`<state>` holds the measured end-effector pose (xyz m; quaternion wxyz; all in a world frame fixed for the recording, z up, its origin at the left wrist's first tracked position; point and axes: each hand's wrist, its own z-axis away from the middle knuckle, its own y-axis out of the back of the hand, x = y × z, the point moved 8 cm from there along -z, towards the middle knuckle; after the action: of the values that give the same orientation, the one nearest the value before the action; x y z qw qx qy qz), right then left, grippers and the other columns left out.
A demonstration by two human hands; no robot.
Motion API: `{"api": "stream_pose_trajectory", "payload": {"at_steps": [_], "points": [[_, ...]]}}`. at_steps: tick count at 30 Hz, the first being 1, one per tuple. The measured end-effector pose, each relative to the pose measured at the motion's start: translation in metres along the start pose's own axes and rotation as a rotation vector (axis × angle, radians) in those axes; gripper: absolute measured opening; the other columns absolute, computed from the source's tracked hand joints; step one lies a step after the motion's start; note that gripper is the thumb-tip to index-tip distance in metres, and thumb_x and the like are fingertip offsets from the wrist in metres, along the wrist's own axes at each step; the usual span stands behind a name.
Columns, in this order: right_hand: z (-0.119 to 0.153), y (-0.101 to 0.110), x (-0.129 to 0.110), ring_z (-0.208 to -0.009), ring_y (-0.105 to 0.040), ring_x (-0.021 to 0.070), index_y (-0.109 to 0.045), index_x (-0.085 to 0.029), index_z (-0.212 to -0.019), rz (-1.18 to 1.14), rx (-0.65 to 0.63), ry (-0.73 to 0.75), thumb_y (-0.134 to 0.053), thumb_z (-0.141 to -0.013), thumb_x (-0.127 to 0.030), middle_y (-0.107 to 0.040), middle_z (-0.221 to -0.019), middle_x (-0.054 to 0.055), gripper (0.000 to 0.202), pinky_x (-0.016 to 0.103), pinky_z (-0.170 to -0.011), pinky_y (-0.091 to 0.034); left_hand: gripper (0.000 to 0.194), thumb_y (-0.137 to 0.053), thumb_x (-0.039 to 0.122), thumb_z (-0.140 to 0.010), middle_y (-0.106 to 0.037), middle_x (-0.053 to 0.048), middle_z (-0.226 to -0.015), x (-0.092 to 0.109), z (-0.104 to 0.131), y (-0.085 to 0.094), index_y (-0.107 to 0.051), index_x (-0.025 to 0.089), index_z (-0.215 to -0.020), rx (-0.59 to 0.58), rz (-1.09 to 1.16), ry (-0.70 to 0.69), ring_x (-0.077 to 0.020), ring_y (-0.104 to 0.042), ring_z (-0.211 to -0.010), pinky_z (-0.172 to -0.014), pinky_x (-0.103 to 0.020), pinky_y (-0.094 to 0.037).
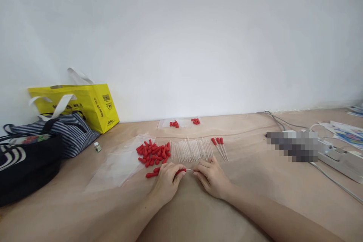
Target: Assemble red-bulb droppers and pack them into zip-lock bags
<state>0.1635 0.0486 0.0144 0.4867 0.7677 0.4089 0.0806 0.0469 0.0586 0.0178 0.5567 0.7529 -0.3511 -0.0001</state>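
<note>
My left hand (169, 181) is closed on a red rubber dropper bulb (181, 171), whose open end points right. My right hand (212, 177) pinches a clear glass tube (190, 170), and the tube's end meets the bulb; how deep it sits inside cannot be made out. Just beyond the left hand lies a pile of loose red bulbs (154, 153), with a couple more beside the knuckles. A row of clear tubes (191, 149) is spread out beyond both hands. To its right lie 3 droppers (219, 147), tubes with red bulbs on them.
Clear plastic bags (113, 170) lie flat on the left. Against the wall, another bag (185, 123) has red bulbs on it or in it. A small bottle (98, 146), a yellow bag (104, 107), a striped bag (75, 136) and a black bag (34, 170) stand left. A power strip (340, 160) with cables lies right.
</note>
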Motion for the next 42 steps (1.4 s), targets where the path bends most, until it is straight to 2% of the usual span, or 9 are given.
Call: {"api": "stream_pose_trajectory", "payload": {"at_steps": [9, 16, 24, 34, 39, 42], "points": [[0.0, 0.005, -0.011, -0.056, -0.042, 0.0107, -0.057, -0.018, -0.074, 0.111, 0.069, 0.088, -0.037, -0.081, -0.014, -0.056, -0.064, 0.001, 0.022, 0.029, -0.061, -0.019, 0.021, -0.04, 0.025, -0.084, -0.06, -0.001, -0.07, 0.008, 0.003, 0.002, -0.058, 0.02, -0.077, 0.039, -0.003, -0.076, -0.0171, -0.053, -0.069, -0.071, -0.032, -0.037], [0.002, 0.003, -0.011, -0.057, -0.043, 0.011, -0.055, -0.018, -0.068, 0.08, -0.017, 0.131, -0.037, -0.08, -0.014, -0.056, -0.064, 0.001, 0.021, 0.029, -0.064, -0.02, 0.019, -0.038, 0.02, -0.085, -0.058, -0.001, -0.067, 0.025, 0.008, 0.003, -0.055, 0.018, -0.075, 0.037, -0.059, -0.25, -0.016, -0.05, -0.069, -0.075, -0.033, -0.034], [-0.001, -0.004, -0.012, -0.061, -0.046, 0.0112, -0.053, -0.017, -0.072, -0.033, -0.055, 0.128, -0.036, -0.082, -0.014, -0.055, -0.063, 0.0, 0.02, 0.027, -0.065, -0.021, 0.021, -0.036, 0.02, -0.085, -0.055, 0.0, -0.063, 0.03, 0.01, 0.003, -0.052, 0.018, -0.073, 0.091, -0.067, -0.32, -0.0149, -0.048, -0.065, -0.078, -0.035, -0.034], [-0.004, -0.01, -0.014, -0.063, -0.049, 0.0111, -0.053, -0.016, -0.071, -0.053, -0.097, 0.156, -0.036, -0.083, -0.015, -0.057, -0.065, 0.001, 0.021, 0.026, -0.065, -0.023, 0.017, -0.039, 0.017, -0.084, -0.059, 0.001, -0.067, 0.03, 0.011, 0.001, -0.052, 0.019, -0.072, 0.059, -0.041, -0.31, -0.0142, -0.05, -0.067, -0.084, -0.037, -0.029], [-0.006, -0.003, -0.008, -0.07, -0.053, 0.0113, -0.056, -0.018, -0.084, -0.098, -0.104, 0.148, -0.037, -0.086, -0.021, -0.062, -0.075, 0.002, 0.02, 0.027, -0.068, -0.025, 0.012, -0.046, 0.026, -0.084, -0.061, 0.003, -0.069, 0.019, 0.006, 0.003, -0.055, 0.02, -0.078, 0.017, -0.022, -0.254, -0.0137, -0.053, -0.069, -0.087, -0.038, -0.026], [-0.005, -0.001, -0.001, -0.074, -0.054, 0.0113, -0.056, -0.019, -0.088, -0.123, -0.104, 0.132, -0.039, -0.087, -0.024, -0.063, -0.08, 0.001, 0.018, 0.027, -0.07, -0.026, 0.008, -0.049, 0.023, -0.082, -0.063, 0.004, -0.07, 0.015, 0.006, 0.007, -0.057, 0.022, -0.081, 0.015, -0.043, -0.254, -0.0137, -0.054, -0.071, -0.089, -0.039, -0.022]]}}
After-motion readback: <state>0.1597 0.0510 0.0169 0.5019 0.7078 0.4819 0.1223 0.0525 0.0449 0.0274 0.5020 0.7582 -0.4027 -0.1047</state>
